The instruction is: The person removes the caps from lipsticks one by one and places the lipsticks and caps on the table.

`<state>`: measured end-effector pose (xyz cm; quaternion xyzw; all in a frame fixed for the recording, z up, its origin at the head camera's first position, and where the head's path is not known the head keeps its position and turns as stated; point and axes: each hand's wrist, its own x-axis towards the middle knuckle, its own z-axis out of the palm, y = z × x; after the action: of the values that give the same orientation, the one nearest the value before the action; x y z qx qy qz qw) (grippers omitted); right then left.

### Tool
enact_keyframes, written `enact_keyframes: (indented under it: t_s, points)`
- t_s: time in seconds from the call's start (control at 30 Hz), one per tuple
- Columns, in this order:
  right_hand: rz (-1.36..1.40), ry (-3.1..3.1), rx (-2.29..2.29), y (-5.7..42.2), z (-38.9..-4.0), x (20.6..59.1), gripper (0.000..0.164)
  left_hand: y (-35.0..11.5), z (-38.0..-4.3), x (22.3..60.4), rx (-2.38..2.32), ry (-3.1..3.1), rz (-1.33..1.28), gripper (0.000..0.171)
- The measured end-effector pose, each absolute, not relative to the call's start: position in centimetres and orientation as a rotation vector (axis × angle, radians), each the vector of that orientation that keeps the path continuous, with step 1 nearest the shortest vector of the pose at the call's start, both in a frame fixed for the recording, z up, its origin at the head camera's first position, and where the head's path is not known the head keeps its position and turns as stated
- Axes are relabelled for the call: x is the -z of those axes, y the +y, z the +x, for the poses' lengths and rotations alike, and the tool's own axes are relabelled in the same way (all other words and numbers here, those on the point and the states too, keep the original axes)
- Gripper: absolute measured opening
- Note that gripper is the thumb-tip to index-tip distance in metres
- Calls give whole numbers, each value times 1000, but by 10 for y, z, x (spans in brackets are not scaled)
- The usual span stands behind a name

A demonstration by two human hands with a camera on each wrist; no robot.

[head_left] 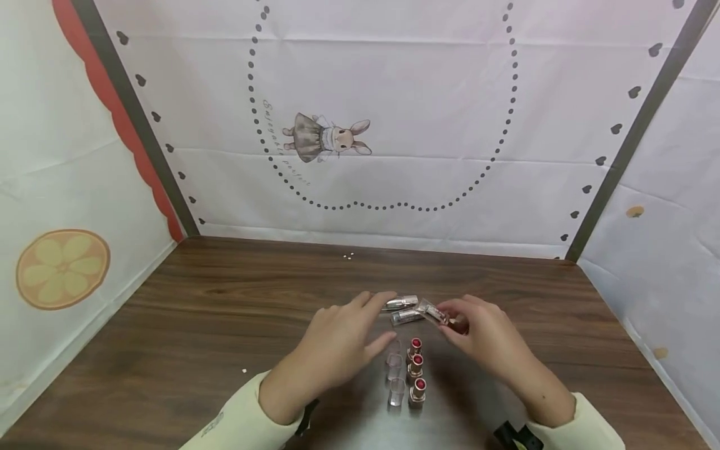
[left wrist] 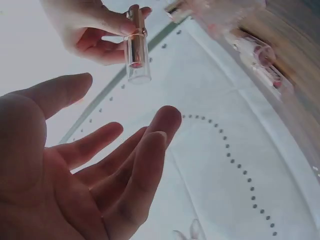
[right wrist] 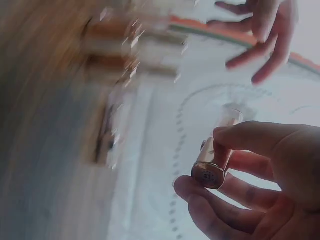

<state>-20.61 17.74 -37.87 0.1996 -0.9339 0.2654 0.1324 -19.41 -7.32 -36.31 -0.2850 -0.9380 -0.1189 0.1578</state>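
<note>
I'm pinching the lipstick (left wrist: 136, 47) in my right hand (head_left: 486, 337), its long axis slanting toward my left hand (head_left: 342, 337). That one's hovering spread and empty, just apart.

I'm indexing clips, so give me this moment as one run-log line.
left hand: holds nothing | right hand: grips clear-capped lipstick | table: three uncapped lipsticks beside three clear caps

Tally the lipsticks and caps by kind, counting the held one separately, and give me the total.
Uncapped lipsticks: 3
Loose caps: 3
Lying capped lipsticks: 2
Held capped lipstick: 1
Total: 9
</note>
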Motion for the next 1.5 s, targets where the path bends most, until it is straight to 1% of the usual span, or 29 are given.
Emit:
enact_keyframes:
  t_s: [0.17,0.33,0.57,0.73,0.83,1.2,1.5]
  points:
    - [701,-2622,-735,168,-185,371,27,-68,-186,356,347,-2594,-892,57]
    - [809,-2593,-707,161,-169,365,25,-66,-180,356,353,-2549,-947,55]
    - [883,-2584,-731,155,-156,360,25,-61,-179,357,328,-2518,-1000,42]
    - [896,-2601,-773,153,-153,360,24,-59,-179,359,307,-2518,-1041,32]
    - [886,-2606,-776,153,-154,360,23,-60,-180,358,291,-2501,-1044,29]
    - [897,-2590,-774,156,-158,367,25,-61,-181,356,305,-2524,-1041,25]
    - [842,-2672,-672,157,-157,365,21,-61,-179,359,347,-2548,-995,25]
